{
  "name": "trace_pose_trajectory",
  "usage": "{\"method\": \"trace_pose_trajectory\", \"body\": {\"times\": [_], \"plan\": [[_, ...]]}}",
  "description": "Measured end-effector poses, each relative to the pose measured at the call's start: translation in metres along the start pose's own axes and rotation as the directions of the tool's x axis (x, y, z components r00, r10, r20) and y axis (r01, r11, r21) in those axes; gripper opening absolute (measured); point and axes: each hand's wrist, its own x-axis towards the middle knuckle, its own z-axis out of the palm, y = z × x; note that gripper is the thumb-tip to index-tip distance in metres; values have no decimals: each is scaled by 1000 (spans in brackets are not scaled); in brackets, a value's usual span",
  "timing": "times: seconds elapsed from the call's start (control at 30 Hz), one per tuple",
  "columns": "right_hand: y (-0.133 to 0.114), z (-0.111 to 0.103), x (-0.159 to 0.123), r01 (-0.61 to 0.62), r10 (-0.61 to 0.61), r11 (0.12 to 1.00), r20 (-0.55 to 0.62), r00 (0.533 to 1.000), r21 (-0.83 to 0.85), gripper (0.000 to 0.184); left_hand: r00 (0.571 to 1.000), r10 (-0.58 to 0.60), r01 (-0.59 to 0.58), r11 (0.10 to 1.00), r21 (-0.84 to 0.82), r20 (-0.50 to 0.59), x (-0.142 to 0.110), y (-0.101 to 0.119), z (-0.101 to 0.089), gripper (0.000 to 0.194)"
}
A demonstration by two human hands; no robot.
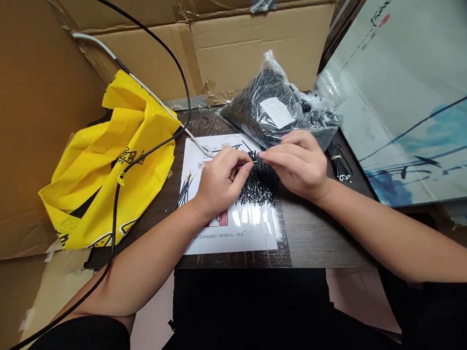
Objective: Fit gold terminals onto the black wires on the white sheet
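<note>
My left hand and my right hand meet over a white printed sheet on a small dark table. Both pinch the same thin black wire with a gold tip between thumb and fingers. Under and between the hands lies a row of several short black wires. A smaller loose bunch of black wires with gold ends rests left of my left hand.
A clear plastic bag full of black wires sits behind the hands. A tied bundle of wires lies at the right. A yellow bag stands left, crossed by a black cable and white cable. Cardboard walls surround; a painted board leans at right.
</note>
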Motion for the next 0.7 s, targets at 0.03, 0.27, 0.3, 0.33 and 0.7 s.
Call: {"method": "trace_pose_trajectory", "body": {"times": [0.03,0.27,0.3,0.33,0.7], "plan": [[-3,1,0,14,-15,999,7,1000,36,28,1000,16,-16,1000,-3,6,0,0,0,9],[-3,4,-2,25,-29,993,34,999,115,34,999,37,-37,999,-1,4,1,1,-1,7],[-2,4,-3,21,-25,994,34,999,110,34,1000,30,-30,1000,-2,0,1,1,-1,7],[-1,3,-3,19,-23,994,36,999,106,34,1000,22,-22,1000,-2,-5,1,1,-1,7],[0,4,-6,6,-14,994,77,997,111,32,1000,-12,12,1000,-4,-1,1,0,-1,8]]}}
